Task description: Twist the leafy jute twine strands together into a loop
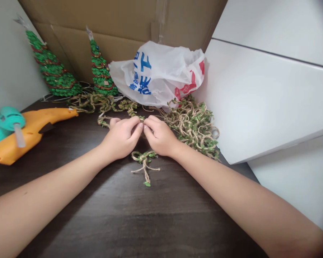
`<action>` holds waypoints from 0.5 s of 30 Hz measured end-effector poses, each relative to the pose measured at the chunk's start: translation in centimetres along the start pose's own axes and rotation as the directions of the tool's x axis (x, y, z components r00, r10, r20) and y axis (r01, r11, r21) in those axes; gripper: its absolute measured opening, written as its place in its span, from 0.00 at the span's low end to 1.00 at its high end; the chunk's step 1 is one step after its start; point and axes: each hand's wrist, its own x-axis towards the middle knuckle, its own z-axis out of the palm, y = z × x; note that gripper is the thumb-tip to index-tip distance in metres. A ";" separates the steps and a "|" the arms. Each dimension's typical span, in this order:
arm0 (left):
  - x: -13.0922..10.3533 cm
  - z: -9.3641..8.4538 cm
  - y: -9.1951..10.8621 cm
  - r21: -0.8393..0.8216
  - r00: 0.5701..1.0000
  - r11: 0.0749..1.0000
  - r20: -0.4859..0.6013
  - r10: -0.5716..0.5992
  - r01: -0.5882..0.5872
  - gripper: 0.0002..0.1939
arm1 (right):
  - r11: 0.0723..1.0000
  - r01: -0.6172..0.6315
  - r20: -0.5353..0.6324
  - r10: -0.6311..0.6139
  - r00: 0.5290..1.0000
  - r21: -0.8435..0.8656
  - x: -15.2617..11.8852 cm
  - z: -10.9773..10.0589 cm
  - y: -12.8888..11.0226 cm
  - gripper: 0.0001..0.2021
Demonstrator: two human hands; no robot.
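Observation:
My left hand (122,138) and my right hand (158,136) meet fingertip to fingertip at the middle of the dark wooden table (140,215), both pinching a strand of jute twine with small green leaves (136,116). The strand runs away to the left behind my hands. Just below my hands lies a small tied bow of the same leafy twine (144,161), loose on the table. A tangled pile of that twine (195,125) sits to the right of my right hand.
Two green cone trees wound with twine stand at the back, one at the left (52,70), one nearer the middle (101,68). An orange glue gun (32,130) lies left. A white plastic bag (161,73), a cardboard box (118,25) and white panels (263,100) close the back and right.

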 end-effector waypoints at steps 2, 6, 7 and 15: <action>0.0 0.0 0.0 0.007 1.000 1.000 0.008 0.002 -0.002 0.16 | 0.999 0.000 -0.025 0.001 1.000 0.036 0.0 0.0 0.1 0.11; 0.0 0.1 0.0 0.029 1.000 1.000 0.020 0.009 -0.010 0.16 | 0.993 0.024 -0.084 -0.014 0.996 0.117 0.1 -0.1 0.2 0.10; 0.0 0.1 0.0 0.041 1.000 0.999 0.022 0.005 -0.006 0.16 | 0.990 0.034 -0.101 -0.021 0.995 0.136 0.1 -0.2 0.2 0.10; 0.0 0.0 0.0 0.095 0.999 0.994 0.006 -0.046 0.046 0.16 | 0.957 -0.052 -0.308 0.143 0.940 0.284 0.2 -0.3 0.4 0.14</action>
